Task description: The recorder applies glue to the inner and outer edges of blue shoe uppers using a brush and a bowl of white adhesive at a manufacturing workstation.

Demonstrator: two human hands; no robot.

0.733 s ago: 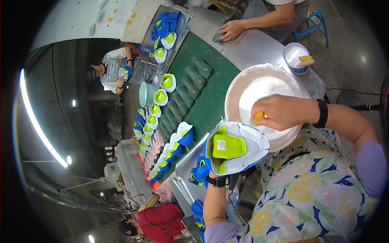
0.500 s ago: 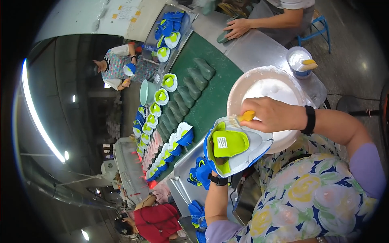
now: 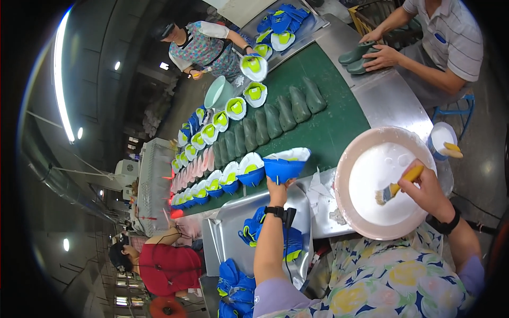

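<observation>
My left hand [image 3: 278, 193] grips a blue shoe upper [image 3: 286, 169] from below, holding it over the near edge of the green conveyor belt [image 3: 334, 119]. Its white rim and some lime lining face up. This upper is at the near end of a row of similar uppers [image 3: 250, 168]. A yellow-handled paintbrush [image 3: 393, 191] is held in my closed right hand [image 3: 427, 194]. The bristles are at the white liquid [image 3: 371, 172] inside a wide pinkish basin [image 3: 343, 185]; whether they dip into it I cannot tell.
Dark green shoe lasts [image 3: 273, 122] line the belt's middle, with more uppers [image 3: 236, 107] beyond. A metal tray [image 3: 222, 238] holds blue uppers on my left. A small bucket [image 3: 441, 137] with a brush stands right of the basin. Co-workers handle an upper [image 3: 253, 67] and green lasts [image 3: 355, 55].
The upper has moved away from the basin, outward to the belt, in my left hand. My right hand has taken the brush off the upper and back over the white liquid. The view has shifted.
</observation>
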